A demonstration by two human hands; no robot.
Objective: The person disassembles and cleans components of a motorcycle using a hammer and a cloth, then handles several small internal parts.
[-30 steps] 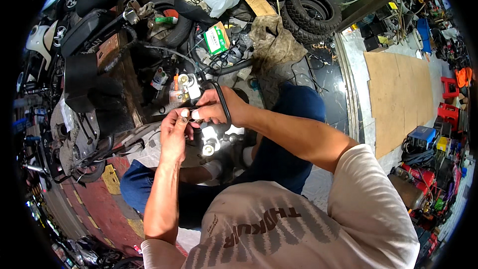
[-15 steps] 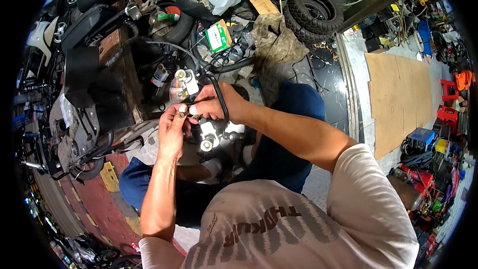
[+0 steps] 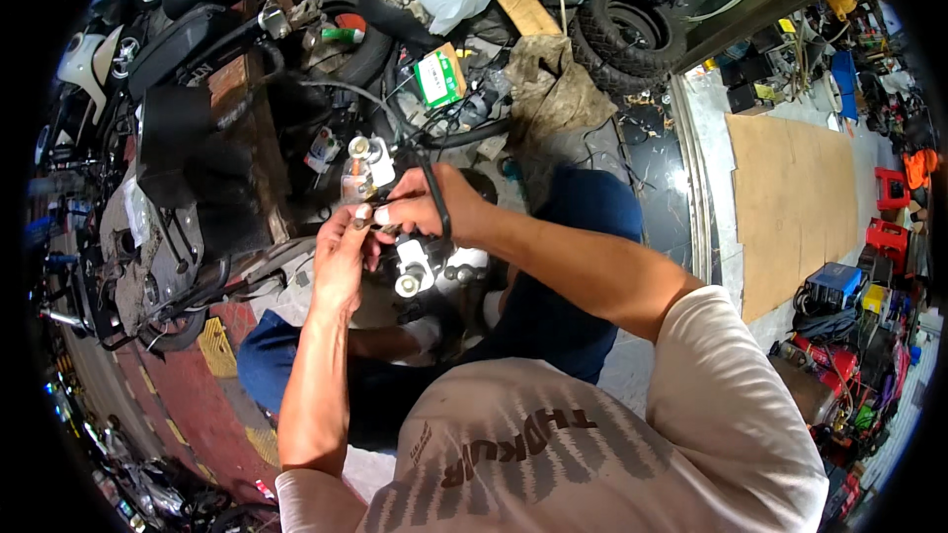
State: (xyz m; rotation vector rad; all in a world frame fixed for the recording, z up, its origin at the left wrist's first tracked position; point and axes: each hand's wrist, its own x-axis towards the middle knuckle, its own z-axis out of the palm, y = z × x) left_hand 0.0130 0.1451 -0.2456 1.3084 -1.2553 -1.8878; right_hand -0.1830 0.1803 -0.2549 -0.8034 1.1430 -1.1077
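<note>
With the upper white metal bracket with a round metal fitting [image 3: 379, 172] as our landmark, our left hand [image 3: 342, 253] is just on our side of it, pinching a small dull round-ended metal piece [image 3: 358, 224] between thumb and fingers. Our right hand [image 3: 431, 205], nearer us and rightward of that bracket, has curled fingers meeting the left fingertips, but we cannot tell what it grips. A thick black bent hose [image 3: 437, 199], right of the bracket, crosses over our right hand.
</note>
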